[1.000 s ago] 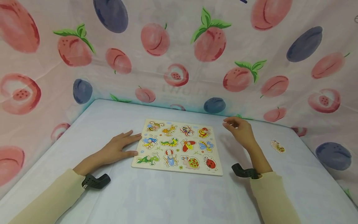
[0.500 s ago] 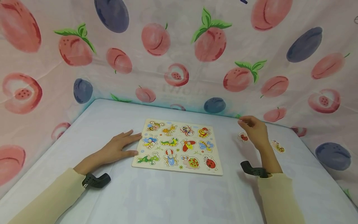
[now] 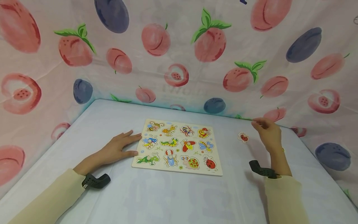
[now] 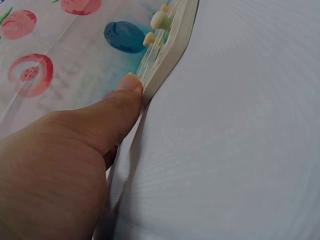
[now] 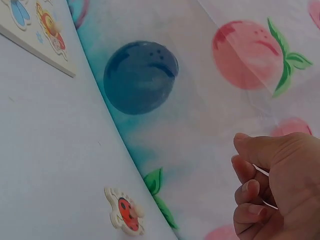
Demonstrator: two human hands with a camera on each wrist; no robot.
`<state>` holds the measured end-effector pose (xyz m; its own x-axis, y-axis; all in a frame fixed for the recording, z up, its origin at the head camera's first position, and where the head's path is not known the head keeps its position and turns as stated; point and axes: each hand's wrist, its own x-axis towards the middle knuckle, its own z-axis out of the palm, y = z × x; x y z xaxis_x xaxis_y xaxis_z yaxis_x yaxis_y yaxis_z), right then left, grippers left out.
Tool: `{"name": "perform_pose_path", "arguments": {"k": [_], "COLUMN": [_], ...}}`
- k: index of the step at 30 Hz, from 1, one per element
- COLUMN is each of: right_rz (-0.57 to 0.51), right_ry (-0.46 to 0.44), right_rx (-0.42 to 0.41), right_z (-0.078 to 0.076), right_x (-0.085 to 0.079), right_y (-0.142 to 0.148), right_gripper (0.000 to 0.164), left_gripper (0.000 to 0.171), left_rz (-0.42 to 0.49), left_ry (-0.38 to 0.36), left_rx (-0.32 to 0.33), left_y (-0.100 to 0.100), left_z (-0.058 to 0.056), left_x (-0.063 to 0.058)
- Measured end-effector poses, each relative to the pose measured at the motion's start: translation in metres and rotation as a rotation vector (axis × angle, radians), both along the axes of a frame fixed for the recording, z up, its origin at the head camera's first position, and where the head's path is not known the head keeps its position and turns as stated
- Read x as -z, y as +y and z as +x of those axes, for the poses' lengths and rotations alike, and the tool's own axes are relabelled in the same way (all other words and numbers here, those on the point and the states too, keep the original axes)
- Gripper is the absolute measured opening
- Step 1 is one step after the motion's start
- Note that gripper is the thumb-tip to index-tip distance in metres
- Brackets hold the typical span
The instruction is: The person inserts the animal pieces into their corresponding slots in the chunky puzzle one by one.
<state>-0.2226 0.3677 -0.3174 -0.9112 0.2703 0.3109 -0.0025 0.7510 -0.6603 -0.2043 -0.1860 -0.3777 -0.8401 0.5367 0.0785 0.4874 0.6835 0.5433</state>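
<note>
A wooden peg puzzle board (image 3: 179,171) with colourful insect pictures lies mid-table. My left hand (image 3: 118,147) rests at its left edge with fingers spread; in the left wrist view the thumb (image 4: 112,117) touches the board's rim. To the right of the board, my right hand (image 3: 268,135) is raised over the table. Its fingers are loosely bent, thumb and index tips close together, and nothing shows between them in the right wrist view. A ladybug puzzle piece (image 3: 243,137) with a knob lies on the table left of that hand. The hand and wrist hide the snail piece.
A white cloth (image 3: 173,199) covers the table. Behind and at the sides hangs a fruit-printed curtain (image 3: 195,74), meeting the table's back edge close behind the right hand. Black straps with devices (image 3: 96,181) sit on both wrists.
My right hand has moved rightwards from beside the board, uncovering the ladybug piece and passing in front of the snail piece. The left hand and the board have stayed still.
</note>
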Motion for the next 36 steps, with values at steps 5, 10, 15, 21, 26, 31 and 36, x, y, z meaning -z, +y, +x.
{"name": "perform_pose_path", "arguments": {"k": [5,10,15,21,26,31,36], "right_rz": [-0.039,-0.071,-0.063,-0.173,-0.228,-0.172,-0.155], "right_ry": [-0.034,-0.054,-0.016,-0.061,-0.071,-0.115,-0.163], "right_rx": [0.061,0.138,0.157,0.208,0.281,0.323,0.382], "right_z": [0.003,0.006,0.010,0.017,0.019,0.022,0.025], "right_x": [-0.001,0.000,0.002,0.004,0.013,0.023,0.031], "right_y": [0.011,0.025,0.038,0.053,0.063,0.067,0.073], "right_gripper": [0.044,0.048,0.047,0.046,0.037,0.044,0.048], "left_gripper": [0.072,0.072,0.072,0.072,0.071,0.071,0.072], "left_rz": [0.000,-0.001,-0.002,0.004,0.000,-0.007,-0.006], "left_ry": [0.000,0.001,0.002,0.001,0.000,0.003,0.003], "left_rx": [-0.001,0.000,0.000,0.005,0.003,-0.001,-0.001], "left_y": [0.000,-0.001,-0.001,-0.001,0.000,-0.001,0.000], "left_z": [-0.001,-0.001,-0.001,-0.001,0.000,-0.001,-0.001], "left_x": [0.001,0.002,0.002,0.001,0.001,0.002,0.003]}}
